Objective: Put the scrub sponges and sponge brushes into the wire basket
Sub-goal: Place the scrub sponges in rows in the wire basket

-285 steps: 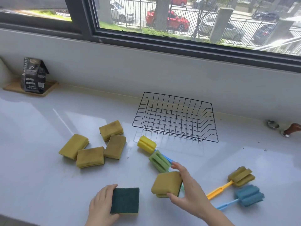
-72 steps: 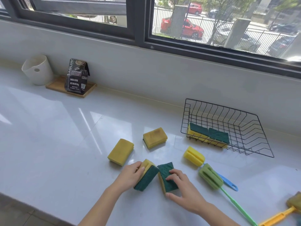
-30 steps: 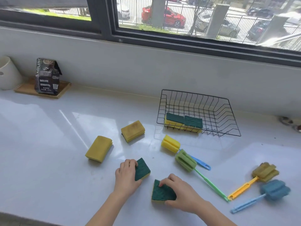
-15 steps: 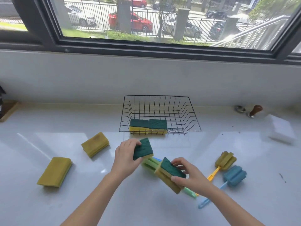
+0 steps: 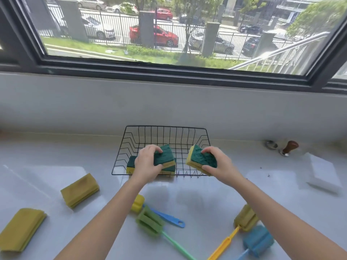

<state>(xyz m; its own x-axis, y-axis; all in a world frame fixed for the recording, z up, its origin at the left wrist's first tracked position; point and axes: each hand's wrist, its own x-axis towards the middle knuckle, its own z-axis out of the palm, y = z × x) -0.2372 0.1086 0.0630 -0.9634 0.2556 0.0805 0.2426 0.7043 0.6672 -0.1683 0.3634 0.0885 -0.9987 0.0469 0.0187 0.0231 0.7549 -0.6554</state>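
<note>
**Two more sponges carried to the basket**

Half a second ago I held both sponges low over the middle of the counter, above the brushes. Now both hands have moved forward to the wire basket (image 5: pixel 165 132), which stands at the back edge of the counter against the wall.

My left hand (image 5: pixel 147 163) is clamped on a scrub sponge (image 5: pixel 164 156), green face up, directly above the two sponges already lying along the basket's near-left side (image 5: pixel 131 164). My right hand (image 5: pixel 218 166) is clamped on a second scrub sponge (image 5: pixel 200 159), tilted, above the basket's near-right corner. Neither sponge is released yet; both fingers and thumbs are closed on the sponge edges.

Consequence for the task: on release, the basket will hold four sponges, by my estimate.

Items outstanding on the counter:
- two scrub sponges, yellow side up, toward the left edge (image 5: pixel 79 190) (image 5: pixel 21 228);
- four sponge brushes along the near edge: yellow head (image 5: pixel 138 203), green head (image 5: pixel 150 222), olive head (image 5: pixel 246 218), blue head (image 5: pixel 258 241).

The brush handles are long; I judge they need to lie lengthwise or diagonally in the basket.
</note>
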